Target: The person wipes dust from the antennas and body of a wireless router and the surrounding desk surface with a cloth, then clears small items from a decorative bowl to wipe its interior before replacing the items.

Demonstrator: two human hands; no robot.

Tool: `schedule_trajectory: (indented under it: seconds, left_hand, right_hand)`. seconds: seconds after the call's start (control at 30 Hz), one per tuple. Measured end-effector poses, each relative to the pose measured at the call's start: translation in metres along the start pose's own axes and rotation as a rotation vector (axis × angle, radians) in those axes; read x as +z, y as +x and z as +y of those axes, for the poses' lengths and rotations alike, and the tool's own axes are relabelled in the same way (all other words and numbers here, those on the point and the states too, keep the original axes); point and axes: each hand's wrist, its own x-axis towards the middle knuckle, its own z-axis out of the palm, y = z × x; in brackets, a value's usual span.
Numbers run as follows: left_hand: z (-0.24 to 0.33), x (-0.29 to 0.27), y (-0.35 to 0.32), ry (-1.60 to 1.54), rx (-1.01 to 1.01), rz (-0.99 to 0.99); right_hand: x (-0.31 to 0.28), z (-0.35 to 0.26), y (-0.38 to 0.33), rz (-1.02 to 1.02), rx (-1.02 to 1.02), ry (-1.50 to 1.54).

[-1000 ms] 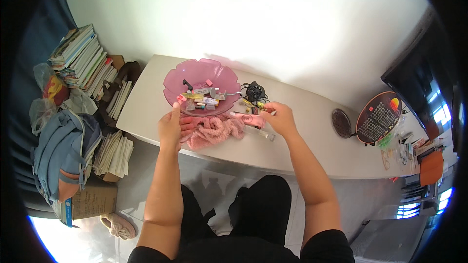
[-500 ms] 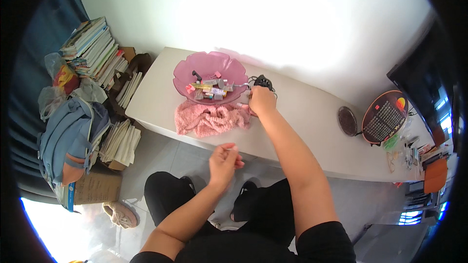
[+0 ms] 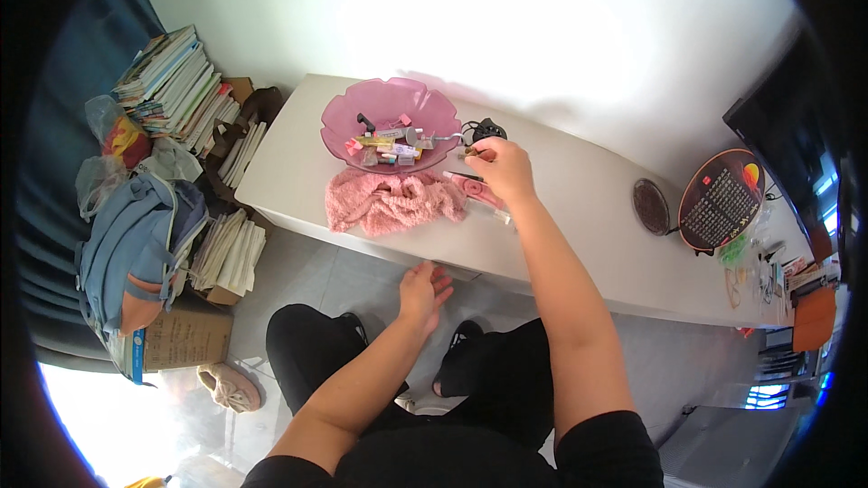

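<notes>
We had a small brownish-yellow piece [image 3: 469, 153] right at the fingertips of the right hand [image 3: 504, 167], just right of the pink petal-rimmed bowl [image 3: 398, 95]. Thumb and index finger were close together, nearly a pinch, but we couldn't tell if the piece was gripped or only touched; too small, partly hidden. We judged the work well along but unfinished: a jumble of small tubes and boxes [image 3: 398, 150] already lay in the bowl, plus a black plastic piece [image 3: 365, 122]. Outside it, we counted as left the brownish-yellow piece, a pink case [image 3: 477, 190] with a dark stick [image 3: 464, 175] by it, and maybe a black cable bundle [image 3: 486, 129] just behind the right hand. We saw a pink fluffy cloth [image 3: 389, 203] bunched in front of the bowl, near the case. The left hand [image 3: 423, 296] hung in front of the desk [image 3: 588, 244], fingers loosely spread and slightly curled, nothing visible in it. Farther right on the desk we noted a dark oval disc [image 3: 651, 206] and a round black board [image 3: 723, 203]
</notes>
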Motion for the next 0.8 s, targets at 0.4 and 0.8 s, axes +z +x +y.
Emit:
schedule_trajectory:
  seconds: [0.4, 0.8]
  left_hand:
    - [0.010, -0.065, 0.126, -0.646, -0.058, 0.245]
    - [0.034, -0.104, 0.129, -0.755, -0.062, 0.011]
  right_hand:
    - [0.076, -0.029, -0.195, -0.214, 1.011, 1.827]
    - [0.222, 0.063, -0.180, 0.340, 1.282, 1.882]
